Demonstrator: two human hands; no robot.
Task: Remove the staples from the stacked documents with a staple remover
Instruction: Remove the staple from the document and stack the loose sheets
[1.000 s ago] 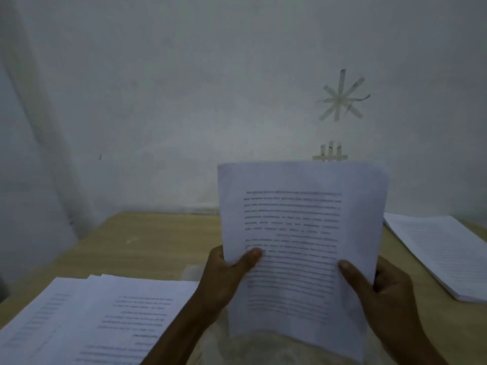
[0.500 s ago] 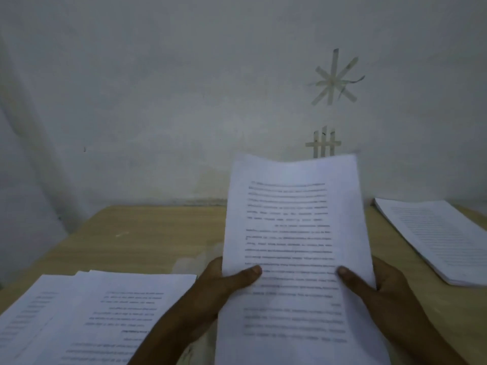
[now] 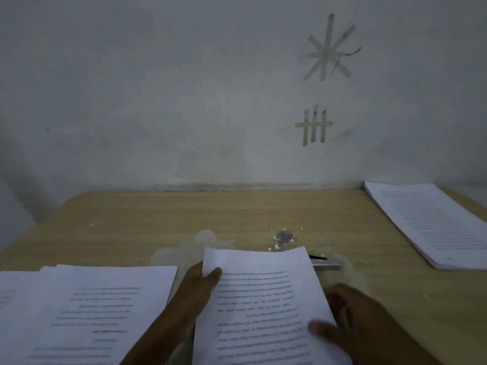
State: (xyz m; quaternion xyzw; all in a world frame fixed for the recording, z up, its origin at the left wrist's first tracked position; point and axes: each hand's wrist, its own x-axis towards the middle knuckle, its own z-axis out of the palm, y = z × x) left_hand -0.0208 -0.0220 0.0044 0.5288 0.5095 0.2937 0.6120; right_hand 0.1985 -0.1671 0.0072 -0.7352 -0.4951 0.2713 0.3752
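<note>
Left hand [image 3: 200,284], right hand [image 3: 347,322] pinching document [image 3: 263,306] sides

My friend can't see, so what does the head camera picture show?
A left hand and right hand hold a white printed document at a light wooden table. White printed pages lie spread at left, a neat white paper stack at far right, a small heap of silvery staples just beyond.

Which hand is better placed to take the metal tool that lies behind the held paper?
Probably the right hand: the metal tool lies on its side of the held paper, just beyond it. The left hand pinches the paper's opposite edge.
</note>
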